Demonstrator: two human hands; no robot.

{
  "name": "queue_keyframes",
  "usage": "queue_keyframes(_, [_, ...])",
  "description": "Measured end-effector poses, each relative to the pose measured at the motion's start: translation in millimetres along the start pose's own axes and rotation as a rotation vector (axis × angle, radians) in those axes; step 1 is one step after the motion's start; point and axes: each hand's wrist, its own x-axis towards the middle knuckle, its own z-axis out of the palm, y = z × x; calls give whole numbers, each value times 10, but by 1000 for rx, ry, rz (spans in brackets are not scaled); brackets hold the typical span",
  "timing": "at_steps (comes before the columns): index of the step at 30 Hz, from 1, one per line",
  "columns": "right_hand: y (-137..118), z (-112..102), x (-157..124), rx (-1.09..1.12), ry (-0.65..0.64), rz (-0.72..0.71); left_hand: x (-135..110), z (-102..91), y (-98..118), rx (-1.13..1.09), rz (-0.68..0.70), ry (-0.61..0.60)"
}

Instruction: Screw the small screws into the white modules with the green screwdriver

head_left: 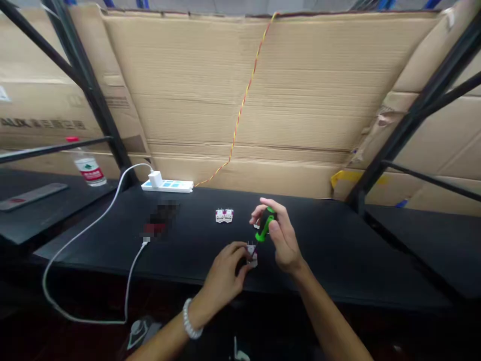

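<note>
My left hand [222,278] pinches a small white circuit module with magenta marks [251,255] over the black tabletop [330,245]. My right hand [280,235] holds a black and green handled object [266,224] close above that module, and its fingers hide part of it. A small white piece [256,225] shows behind those fingers. A little to the left, a pair of similar white modules [224,215] lies on the tabletop, apart from both hands. The hands are close together but do not appear to touch.
A white power strip [167,186] with a charger [155,179] stands at the table's back. Its white cable [90,228] loops left of the table. A pixelated object [160,220] lies left of centre. A twisted red-yellow wire [244,105] runs up the cardboard backing [225,75]. Black shelf uprights [101,110] flank the table.
</note>
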Motion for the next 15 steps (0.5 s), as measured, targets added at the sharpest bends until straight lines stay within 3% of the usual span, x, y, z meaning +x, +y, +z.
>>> queue_keyframes(6, [-185,-162,32,101,-112,112,21,17,42,33,-19,7])
queue_keyframes(15, [-153,-145,25,-4,2,58,44,55,90,89,-50,17])
